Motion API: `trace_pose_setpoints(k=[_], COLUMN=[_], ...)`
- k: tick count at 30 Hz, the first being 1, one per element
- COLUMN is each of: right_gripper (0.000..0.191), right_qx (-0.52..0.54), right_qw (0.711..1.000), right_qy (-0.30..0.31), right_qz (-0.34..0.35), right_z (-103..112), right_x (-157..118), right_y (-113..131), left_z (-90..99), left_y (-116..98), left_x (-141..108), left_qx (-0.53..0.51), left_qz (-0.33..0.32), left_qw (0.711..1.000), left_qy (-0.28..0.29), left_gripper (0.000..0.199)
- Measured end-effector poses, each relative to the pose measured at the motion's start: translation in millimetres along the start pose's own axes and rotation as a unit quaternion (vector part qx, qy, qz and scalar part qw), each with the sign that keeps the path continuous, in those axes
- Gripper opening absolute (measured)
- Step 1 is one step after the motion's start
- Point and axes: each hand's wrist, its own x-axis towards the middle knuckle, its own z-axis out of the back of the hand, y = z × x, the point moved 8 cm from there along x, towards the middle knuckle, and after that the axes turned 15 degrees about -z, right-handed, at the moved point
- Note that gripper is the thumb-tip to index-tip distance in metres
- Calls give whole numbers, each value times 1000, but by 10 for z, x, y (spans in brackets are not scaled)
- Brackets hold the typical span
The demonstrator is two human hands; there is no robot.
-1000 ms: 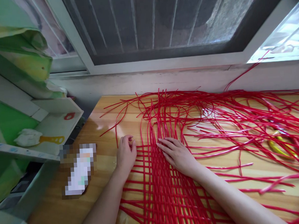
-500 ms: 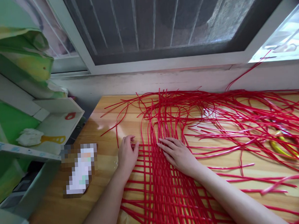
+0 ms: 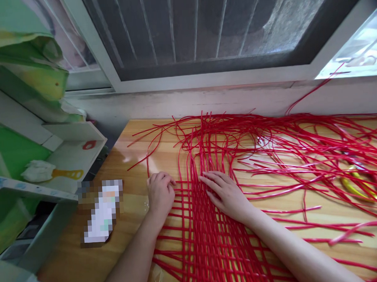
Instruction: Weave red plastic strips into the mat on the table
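A panel of woven red plastic strands (image 3: 209, 241) lies on the table, dense in its middle and looser at its sides. At its upper left edge, my left hand (image 3: 161, 193) is curled, with thumb and fingertips closed at the end of a crosswise red strand (image 3: 180, 182). The exact grip is partly hidden by the fingers. My right hand (image 3: 227, 195) rests palm down across the upper weave, fingers stretched out and pointing left over the lengthwise strands. Beyond both hands, the unwoven strand ends (image 3: 207, 146) fan away toward the wall.
Loose red strands (image 3: 305, 151) cover the right and back of the wooden table (image 3: 130, 245). Among them lies a yellow-handled tool (image 3: 357, 184). A blurred-out phone-shaped object (image 3: 102, 213) is at left, beside a shelf (image 3: 77, 140). A window (image 3: 208, 30) stands behind.
My left hand has turned slightly and its fingers have closed in at the strand's end. The right hand stays nearly in place on the weave.
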Motion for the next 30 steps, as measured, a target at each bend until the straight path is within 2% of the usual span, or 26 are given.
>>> trace_pose_setpoints(k=[3,5,8,12,17,22,25,30], right_gripper=[35,27,23,18,8,16,15,11], right_qx=[29,50,81,102,104,139,191,249], right_qw=[1000,999,994,987,980,975,963,945], right_qy=[-13,13,67,106,131,115,129,158], right_qz=[-1,-5,-24,-66,-106,-128,-140,-144], right_z=[121,138,70,-115,-301,-290,-293,-276], right_x=[1,25,119,304,392,376,371,358], right_y=[98,190,315,395,403,361,309,236], left_z=[-62,-93,-118,-142,-147,-71,-47,-163], left_y=[-43,-64,-96,-83,-70,-100,-91,-67], left_x=[2,-2,-13,-36,-33,-14,-15,-29], left_qx=[-13,-11,-15,-36,-74,-4,7,-33], left_qz=[-23,-28,-32,-18,-25,-28,-17,-13], left_qw=[1000,999,999,999,997,1000,1000,999], left_qy=[16,24,30,33,17,9,1,27], left_gripper=[28,29,27,28,35,30,26,20])
